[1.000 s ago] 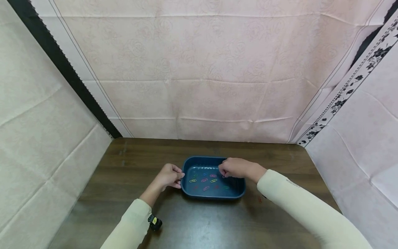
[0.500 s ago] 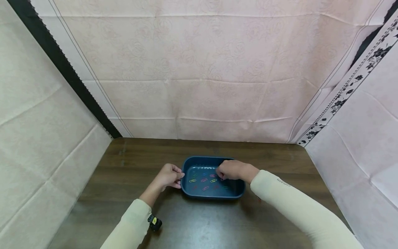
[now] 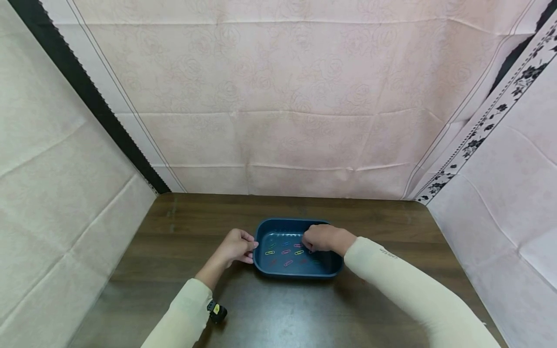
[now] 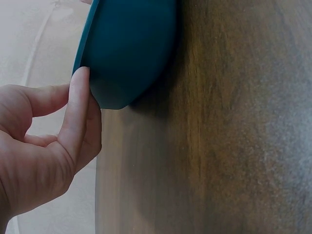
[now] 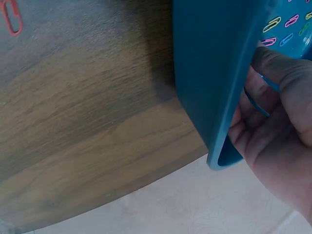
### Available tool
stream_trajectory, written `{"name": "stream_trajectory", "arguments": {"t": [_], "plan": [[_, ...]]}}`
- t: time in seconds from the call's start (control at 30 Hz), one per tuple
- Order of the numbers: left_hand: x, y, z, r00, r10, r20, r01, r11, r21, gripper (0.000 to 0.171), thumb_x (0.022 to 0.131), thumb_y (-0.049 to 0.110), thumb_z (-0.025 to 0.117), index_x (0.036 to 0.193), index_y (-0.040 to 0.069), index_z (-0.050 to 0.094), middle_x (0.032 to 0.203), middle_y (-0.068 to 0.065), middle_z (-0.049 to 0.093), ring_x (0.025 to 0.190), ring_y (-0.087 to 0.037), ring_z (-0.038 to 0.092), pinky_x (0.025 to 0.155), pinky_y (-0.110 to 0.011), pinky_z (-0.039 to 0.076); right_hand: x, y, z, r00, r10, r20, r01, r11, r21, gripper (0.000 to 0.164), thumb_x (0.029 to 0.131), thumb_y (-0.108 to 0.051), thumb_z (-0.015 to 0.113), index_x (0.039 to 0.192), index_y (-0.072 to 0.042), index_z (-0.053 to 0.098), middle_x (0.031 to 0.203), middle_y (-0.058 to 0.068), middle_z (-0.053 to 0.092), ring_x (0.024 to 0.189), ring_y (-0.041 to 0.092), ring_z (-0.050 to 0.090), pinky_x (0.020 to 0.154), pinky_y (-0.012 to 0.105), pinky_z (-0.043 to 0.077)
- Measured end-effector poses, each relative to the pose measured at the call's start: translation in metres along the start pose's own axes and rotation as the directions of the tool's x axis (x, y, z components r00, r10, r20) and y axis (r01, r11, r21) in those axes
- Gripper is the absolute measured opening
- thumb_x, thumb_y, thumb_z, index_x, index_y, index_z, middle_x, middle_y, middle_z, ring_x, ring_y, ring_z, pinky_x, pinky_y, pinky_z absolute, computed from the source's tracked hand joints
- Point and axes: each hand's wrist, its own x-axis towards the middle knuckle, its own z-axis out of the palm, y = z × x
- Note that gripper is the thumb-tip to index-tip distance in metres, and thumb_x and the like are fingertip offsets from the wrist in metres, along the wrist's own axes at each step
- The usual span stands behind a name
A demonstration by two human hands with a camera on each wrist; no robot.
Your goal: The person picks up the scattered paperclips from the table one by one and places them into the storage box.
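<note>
A dark blue rectangular tray [image 3: 296, 277] sits on the wooden table, with several coloured paper clips spread over its floor. My left hand [image 3: 235, 247] pinches the tray's left rim between thumb and fingers, as the left wrist view also shows at the tray wall [image 4: 131, 44]. My right hand [image 3: 322, 238] reaches over the right side into the tray, fingers bent down towards the floor near a pink paper clip [image 3: 298, 245]. In the right wrist view that hand [image 5: 285, 109] hides its fingertips, so whether they hold a clip is unclear. A yellow paper clip [image 3: 299, 252] lies just left of them.
A red paper clip [image 5: 12, 18] lies on the table [image 5: 87, 97] outside the tray; in the head view the right sleeve [image 3: 391, 275] covers that area. Pale patterned cloth [image 3: 278, 121] hangs behind the table and on both sides.
My right hand has moved slightly left and lower inside the tray, and its forearm has swung left over the red paper clip. My left hand and the tray have stayed put.
</note>
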Motion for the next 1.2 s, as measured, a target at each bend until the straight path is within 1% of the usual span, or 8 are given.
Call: {"name": "stream_trajectory", "arguments": {"t": [0.13, 0.3, 0.43, 0.53, 0.9, 1.07, 1.2], "plan": [[0.0, 0.0, -0.001, 1.0, -0.002, 0.002, 0.002, 1.0, 0.003, 0.018, 0.1, 0.005, 0.065, 0.113, -0.007, 0.059, 0.094, -0.019, 0.063, 0.068, -0.021, 0.064, 0.063, -0.034, 0.066, 0.002, -0.002, -0.001, 1.0, 0.01, 0.007, -0.01, 1.0, 0.005, 0.018, 0.1, -0.012, 0.068, 0.082, -0.012, 0.068, 0.067, -0.006, 0.051, 0.061, 0.009, 0.048, 0.056, 0.021, 0.039], [0.001, 0.0, -0.001, 1.0, 0.003, 0.003, -0.003, 1.0, 0.008, 0.018, 0.101, 0.006, 0.066, 0.113, -0.006, 0.06, 0.093, -0.019, 0.064, 0.068, -0.022, 0.064, 0.064, -0.034, 0.066, 0.003, -0.003, -0.001, 1.0, 0.029, 0.007, -0.029, 1.0, 0.006, 0.019, 0.1, -0.012, 0.068, 0.081, -0.013, 0.068, 0.067, -0.006, 0.052, 0.061, 0.01, 0.047, 0.056, 0.022, 0.039], [0.001, -0.001, -0.001, 1.0, 0.006, 0.004, -0.006, 1.0, 0.011, 0.018, 0.1, 0.006, 0.066, 0.113, -0.006, 0.06, 0.093, -0.019, 0.064, 0.068, -0.022, 0.064, 0.064, -0.034, 0.066, 0.003, -0.003, 0.0, 0.999, 0.049, 0.009, -0.05, 0.999, 0.018, 0.021, 0.1, -0.013, 0.067, 0.079, -0.014, 0.066, 0.067, -0.005, 0.053, 0.06, 0.01, 0.047, 0.056, 0.022, 0.039], [0.0, -0.001, -0.001, 1.0, 0.007, 0.001, -0.007, 1.0, 0.008, 0.018, 0.1, 0.006, 0.066, 0.113, -0.006, 0.06, 0.093, -0.019, 0.064, 0.068, -0.022, 0.064, 0.063, -0.034, 0.066, 0.003, -0.003, 0.001, 0.999, 0.052, 0.007, -0.052, 0.999, 0.014, 0.022, 0.1, -0.015, 0.068, 0.079, -0.016, 0.065, 0.068, -0.005, 0.056, 0.062, 0.01, 0.05, 0.057, 0.022, 0.041], [0.001, -0.003, -0.001, 1.0, 0.018, 0.004, -0.018, 1.0, 0.012, 0.018, 0.101, 0.006, 0.065, 0.113, -0.007, 0.06, 0.091, -0.018, 0.064, 0.066, -0.021, 0.064, 0.063, -0.034, 0.065, -0.002, -0.005, -0.002, 0.999, 0.037, 0.01, -0.037, 0.999, -0.006, 0.019, 0.098, -0.019, 0.072, 0.081, -0.019, 0.065, 0.072, -0.007, 0.058, 0.067, 0.009, 0.054, 0.062, 0.021, 0.046], [0.001, -0.003, 0.0, 1.0, 0.015, 0.005, -0.015, 1.0, 0.014, 0.018, 0.101, 0.007, 0.065, 0.113, -0.007, 0.06, 0.09, -0.018, 0.064, 0.067, -0.021, 0.064, 0.064, -0.034, 0.065, -0.004, -0.003, -0.004, 1.0, 0.03, 0.004, -0.03, 1.0, 0.007, 0.016, 0.097, -0.021, 0.074, 0.082, -0.019, 0.068, 0.074, -0.006, 0.061, 0.066, 0.009, 0.054, 0.062, 0.021, 0.048], [0.001, -0.002, 0.0, 1.0, 0.011, 0.003, -0.011, 1.0, 0.012, 0.018, 0.101, 0.007, 0.065, 0.113, -0.006, 0.061, 0.09, -0.018, 0.063, 0.068, -0.021, 0.064, 0.064, -0.034, 0.066, -0.009, -0.001, -0.008, 1.0, 0.002, -0.022, -0.002, 1.0, 0.021, 0.017, 0.097, -0.017, 0.073, 0.081, -0.015, 0.067, 0.072, -0.006, 0.054, 0.065, 0.008, 0.051, 0.061, 0.02, 0.045]]}}
